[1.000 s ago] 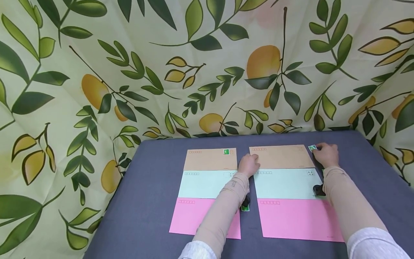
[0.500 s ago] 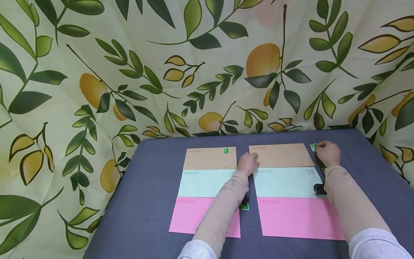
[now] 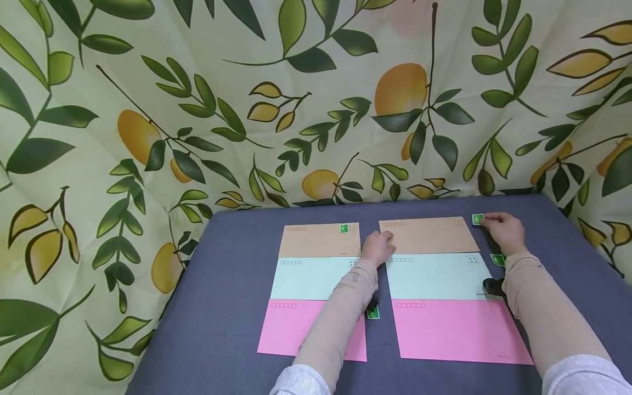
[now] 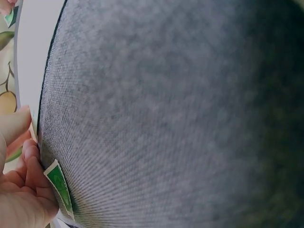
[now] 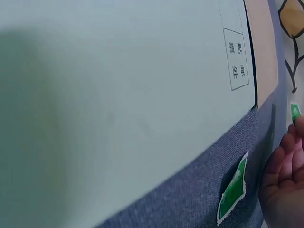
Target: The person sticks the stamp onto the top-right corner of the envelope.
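Thumb and fingertip of my right hand (image 3: 506, 233) pinch a small green stamp (image 3: 477, 219), held just off the upper right corner of the right brown envelope (image 3: 429, 236). That stamp also shows at the edge of the right wrist view. My left hand (image 3: 377, 248) rests at the left edge of the same envelope, fingers loosely bent and touching it. A second green stamp (image 5: 233, 190) lies beside the right mint envelope (image 3: 434, 274). Another stamp (image 3: 373, 312) lies between the two stacks, partly hidden by the left wrist.
Pink envelopes (image 3: 459, 329) lie at the front of both stacks. The left brown envelope (image 3: 316, 241) carries a green stamp (image 3: 344, 228) at its upper right. A dark cloth covers the table (image 3: 212, 307); leaf-patterned fabric (image 3: 316, 109) hangs behind.
My right hand has shifted slightly right and back with the stamp, which now shows more fully. The stamp beside the mint envelope has come into view. The left hand stays put.
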Demonstrator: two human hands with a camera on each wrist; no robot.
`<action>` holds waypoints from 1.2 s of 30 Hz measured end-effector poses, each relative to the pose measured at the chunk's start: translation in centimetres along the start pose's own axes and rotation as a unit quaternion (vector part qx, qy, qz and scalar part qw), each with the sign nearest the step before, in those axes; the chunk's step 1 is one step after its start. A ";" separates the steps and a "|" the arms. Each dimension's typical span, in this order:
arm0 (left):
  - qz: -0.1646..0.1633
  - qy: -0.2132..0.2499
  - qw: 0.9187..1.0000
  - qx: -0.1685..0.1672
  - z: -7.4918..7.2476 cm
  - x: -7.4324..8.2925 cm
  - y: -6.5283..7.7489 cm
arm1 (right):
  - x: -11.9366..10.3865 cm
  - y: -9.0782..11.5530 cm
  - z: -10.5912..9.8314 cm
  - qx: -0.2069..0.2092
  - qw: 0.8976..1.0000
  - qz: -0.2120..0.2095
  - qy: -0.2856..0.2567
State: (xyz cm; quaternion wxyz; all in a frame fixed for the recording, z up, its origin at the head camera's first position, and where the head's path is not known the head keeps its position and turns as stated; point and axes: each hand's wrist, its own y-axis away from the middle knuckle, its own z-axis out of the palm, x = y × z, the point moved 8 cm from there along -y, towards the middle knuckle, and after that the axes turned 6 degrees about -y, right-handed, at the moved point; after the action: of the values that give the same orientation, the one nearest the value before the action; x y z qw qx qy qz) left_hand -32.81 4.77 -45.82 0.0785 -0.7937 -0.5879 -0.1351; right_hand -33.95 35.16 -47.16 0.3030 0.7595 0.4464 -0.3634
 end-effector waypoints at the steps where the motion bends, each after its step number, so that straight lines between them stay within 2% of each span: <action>1: 0.000 0.000 1.000 0.000 0.0 0.0 0.0 | 0.0 0.0 0.1 -0.004 1.000 0.000 -0.001; 8: -0.004 0.001 1.000 0.000 0.1 -0.2 -0.2 | -0.5 0.0 1.4 -0.030 0.999 -0.018 -0.021; 12: -0.003 0.013 1.000 -0.005 0.8 -0.6 -0.8 | -1.3 0.1 2.3 -0.042 0.998 -0.039 -0.026; 13: 0.008 0.015 1.000 0.009 1.6 -1.0 -1.5 | -1.5 0.2 2.4 -0.045 0.998 -0.043 -0.025; 16: 0.009 0.019 1.000 0.006 1.9 -1.1 -1.7 | -2.0 0.2 2.9 -0.051 0.997 -0.057 -0.022; 19: 0.008 0.023 1.000 0.006 1.5 -1.0 -1.5 | -2.3 0.2 3.3 -0.061 0.996 -0.062 -0.019; 20: -0.003 0.024 1.000 -0.007 0.6 -0.5 -0.8 | -2.3 0.2 3.4 -0.063 0.996 -0.062 -0.017; 25: -0.006 0.010 1.000 0.004 -0.2 0.0 -0.2 | -2.0 -0.3 3.9 -0.070 0.996 -0.054 -0.008; 29: 0.004 0.008 1.000 0.007 -0.4 0.2 -0.2 | -2.0 -0.4 4.0 -0.061 0.997 -0.044 -0.007; 36: -0.001 0.007 1.000 0.003 0.1 -0.2 -0.3 | -2.1 0.3 4.5 -0.059 0.998 -0.025 -0.004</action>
State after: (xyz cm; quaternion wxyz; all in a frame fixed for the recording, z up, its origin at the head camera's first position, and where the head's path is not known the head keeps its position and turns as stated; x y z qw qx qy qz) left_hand -33.16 4.69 -45.99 0.0848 -0.7921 -0.5884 -0.1387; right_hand -35.72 30.53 -47.87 0.3397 0.7278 0.4845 -0.3466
